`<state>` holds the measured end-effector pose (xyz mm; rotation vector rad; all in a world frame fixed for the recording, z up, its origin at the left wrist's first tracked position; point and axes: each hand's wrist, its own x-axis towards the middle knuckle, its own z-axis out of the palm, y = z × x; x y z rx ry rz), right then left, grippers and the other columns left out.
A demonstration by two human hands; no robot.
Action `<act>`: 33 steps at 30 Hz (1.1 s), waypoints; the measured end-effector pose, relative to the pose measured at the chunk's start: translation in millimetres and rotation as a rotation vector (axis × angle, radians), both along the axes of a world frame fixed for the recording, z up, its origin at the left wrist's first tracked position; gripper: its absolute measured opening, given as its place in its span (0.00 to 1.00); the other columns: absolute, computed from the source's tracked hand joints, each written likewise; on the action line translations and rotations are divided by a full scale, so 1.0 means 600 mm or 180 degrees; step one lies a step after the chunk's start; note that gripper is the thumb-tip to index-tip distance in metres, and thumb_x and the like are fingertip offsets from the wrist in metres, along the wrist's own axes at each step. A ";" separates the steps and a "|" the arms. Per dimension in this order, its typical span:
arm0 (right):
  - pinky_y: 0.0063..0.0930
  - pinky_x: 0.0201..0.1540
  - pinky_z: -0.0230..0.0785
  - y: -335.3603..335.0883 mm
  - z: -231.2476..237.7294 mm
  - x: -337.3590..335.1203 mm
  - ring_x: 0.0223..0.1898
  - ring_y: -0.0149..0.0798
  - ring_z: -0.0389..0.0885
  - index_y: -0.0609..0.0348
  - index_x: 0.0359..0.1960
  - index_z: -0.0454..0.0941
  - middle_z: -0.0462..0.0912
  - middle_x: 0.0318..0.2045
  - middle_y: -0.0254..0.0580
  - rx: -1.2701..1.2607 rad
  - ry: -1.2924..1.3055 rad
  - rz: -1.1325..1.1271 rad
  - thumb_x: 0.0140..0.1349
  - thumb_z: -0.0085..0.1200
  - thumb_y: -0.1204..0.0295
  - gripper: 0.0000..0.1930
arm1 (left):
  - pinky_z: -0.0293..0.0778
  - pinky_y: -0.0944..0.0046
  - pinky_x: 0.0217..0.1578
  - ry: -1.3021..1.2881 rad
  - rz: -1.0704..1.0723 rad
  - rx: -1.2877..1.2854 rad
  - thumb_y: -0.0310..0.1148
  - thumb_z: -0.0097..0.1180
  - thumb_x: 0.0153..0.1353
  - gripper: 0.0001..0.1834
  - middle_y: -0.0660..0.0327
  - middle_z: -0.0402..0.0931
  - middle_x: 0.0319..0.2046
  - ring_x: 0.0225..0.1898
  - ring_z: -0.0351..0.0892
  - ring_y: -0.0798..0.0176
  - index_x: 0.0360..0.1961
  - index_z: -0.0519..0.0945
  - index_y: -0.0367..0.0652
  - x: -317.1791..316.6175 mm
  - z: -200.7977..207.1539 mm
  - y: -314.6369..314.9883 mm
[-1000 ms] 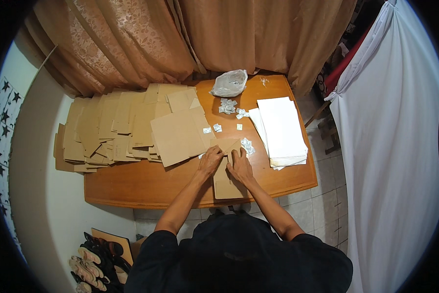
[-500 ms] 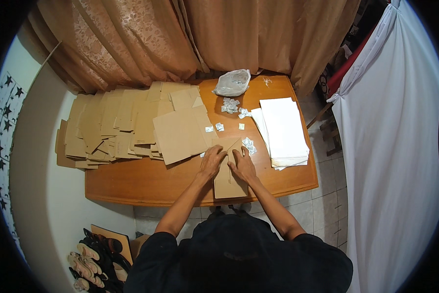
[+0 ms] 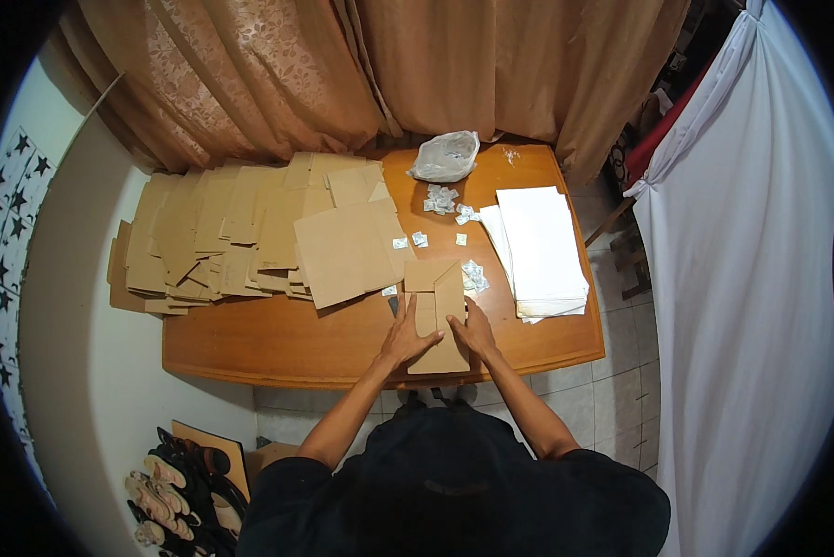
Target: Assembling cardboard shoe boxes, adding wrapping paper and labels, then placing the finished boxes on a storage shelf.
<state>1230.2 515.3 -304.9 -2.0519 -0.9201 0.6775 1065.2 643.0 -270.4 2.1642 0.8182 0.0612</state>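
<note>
A tall, narrow brown paper envelope (image 3: 449,302) with folded flaps lies before me at the table's front edge. Along its left side rest the fingers of my left hand (image 3: 404,336), thumb reaching over its face. My right hand (image 3: 473,332) holds the opposite side, thumb on top and fingers partly hidden at the edge. Close to my left fingertips, a small dark thing (image 3: 394,305) shows; its kind is unclear. Small clear packets (image 3: 474,276) lie right of the envelope's top, and more packets (image 3: 440,200) form a heap farther back.
Many flat brown cardboard pieces (image 3: 236,218) overlap on the left of the wooden table (image 3: 278,348). White paper sheets (image 3: 542,246) are stacked at right. A translucent plastic bag (image 3: 446,156) stands at the back before the brown curtain (image 3: 463,70). Shoes (image 3: 171,492) sit lower left.
Both hands have slid from the envelope's upper part down toward its middle, along its sides. Its upper face and flap now show more, and the dark thing at left has come into sight.
</note>
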 end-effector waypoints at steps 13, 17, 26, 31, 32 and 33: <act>0.50 0.62 0.68 -0.003 0.006 0.000 0.61 0.67 0.72 0.67 0.71 0.56 0.72 0.56 0.72 0.0080 0.0026 -0.0081 0.58 0.64 0.50 0.47 | 0.59 0.43 0.68 -0.0842 0.0794 -0.0011 0.42 0.62 0.62 0.52 0.35 0.47 0.73 0.71 0.56 0.31 0.75 0.44 0.34 -0.009 0.004 -0.015; 0.52 0.63 0.68 0.003 0.077 -0.026 0.63 0.68 0.69 0.61 0.73 0.55 0.63 0.64 0.71 -0.0463 -0.0382 -0.0038 0.54 0.67 0.45 0.52 | 0.55 0.41 0.70 -0.0662 0.0171 0.1126 0.32 0.51 0.68 0.39 0.43 0.48 0.75 0.73 0.51 0.35 0.76 0.49 0.44 0.007 0.008 0.020; 0.59 0.52 0.74 0.036 0.055 -0.040 0.52 0.75 0.76 0.58 0.70 0.59 0.60 0.62 0.75 -0.0399 -0.1025 0.0245 0.54 0.64 0.50 0.45 | 0.56 0.32 0.67 0.0293 -0.0624 0.1520 0.36 0.47 0.72 0.29 0.53 0.52 0.75 0.74 0.52 0.38 0.73 0.62 0.59 0.014 -0.011 0.035; 0.59 0.50 0.76 0.036 0.051 -0.035 0.50 0.77 0.77 0.57 0.70 0.59 0.58 0.63 0.76 -0.0403 -0.0866 0.0260 0.57 0.58 0.56 0.40 | 0.58 0.33 0.65 0.0325 -0.0524 0.1430 0.39 0.48 0.72 0.28 0.54 0.54 0.74 0.73 0.54 0.39 0.72 0.64 0.58 0.013 -0.003 0.033; 0.59 0.50 0.76 0.037 0.051 -0.035 0.49 0.77 0.78 0.57 0.70 0.59 0.58 0.63 0.76 -0.0403 -0.0882 0.0273 0.57 0.58 0.56 0.40 | 0.58 0.31 0.65 0.0345 -0.0510 0.1455 0.40 0.48 0.72 0.28 0.56 0.53 0.75 0.74 0.54 0.41 0.72 0.63 0.59 0.011 -0.008 0.035; 0.59 0.50 0.76 0.036 0.053 -0.035 0.48 0.77 0.78 0.57 0.69 0.60 0.57 0.63 0.76 -0.0410 -0.0897 0.0275 0.57 0.58 0.56 0.40 | 0.58 0.30 0.65 0.0362 -0.0509 0.1475 0.41 0.48 0.72 0.29 0.58 0.53 0.75 0.74 0.53 0.43 0.73 0.63 0.60 0.011 -0.007 0.034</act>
